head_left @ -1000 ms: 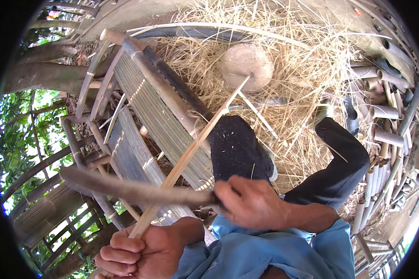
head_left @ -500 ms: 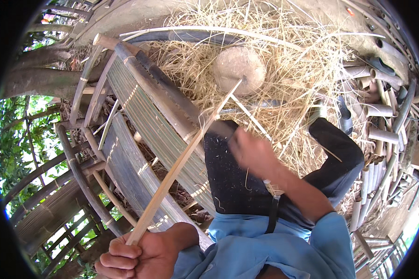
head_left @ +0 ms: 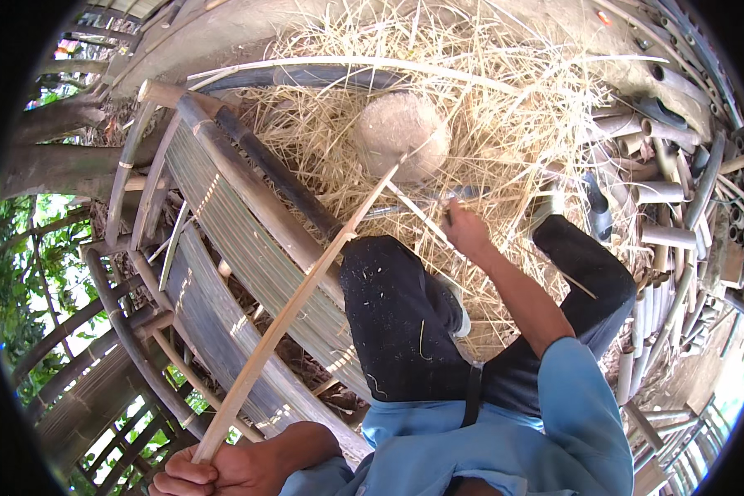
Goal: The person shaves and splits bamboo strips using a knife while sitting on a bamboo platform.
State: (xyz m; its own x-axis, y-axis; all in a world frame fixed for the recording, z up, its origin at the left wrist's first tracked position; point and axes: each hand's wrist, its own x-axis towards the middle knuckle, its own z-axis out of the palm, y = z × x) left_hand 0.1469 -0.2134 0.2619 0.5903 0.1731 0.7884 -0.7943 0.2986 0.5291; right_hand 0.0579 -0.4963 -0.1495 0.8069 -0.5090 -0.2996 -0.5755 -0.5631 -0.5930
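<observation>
My left hand (head_left: pixel 223 469), at the lower left, is closed round the near end of a long pale bamboo strip (head_left: pixel 285 318). The strip slants up and away past my left knee, its thin far end reaching a round wooden block (head_left: pixel 401 136). A small curled shaving stands on the strip near the knee. Beyond my knees, my right hand (head_left: pixel 469 231) is closed on a dark knife (head_left: pixel 448 217), only a little of which shows. That hand is apart from the long strip, over a narrow pale sliver (head_left: pixel 417 211).
Loose straw-like shavings (head_left: pixel 504 132) cover the ground around the block. To my left is a slatted bamboo bench (head_left: pixel 248 227) with a dark pole (head_left: pixel 281 174) along it. Cut bamboo tubes (head_left: pixel 668 194) are piled on the right. My dark-trousered legs (head_left: pixel 405 322) are bent below the strip.
My right hand has moved away from the strip, forward and to the right of my left knee. My left hand keeps its hold on the strip. The whole view has shifted slightly.
</observation>
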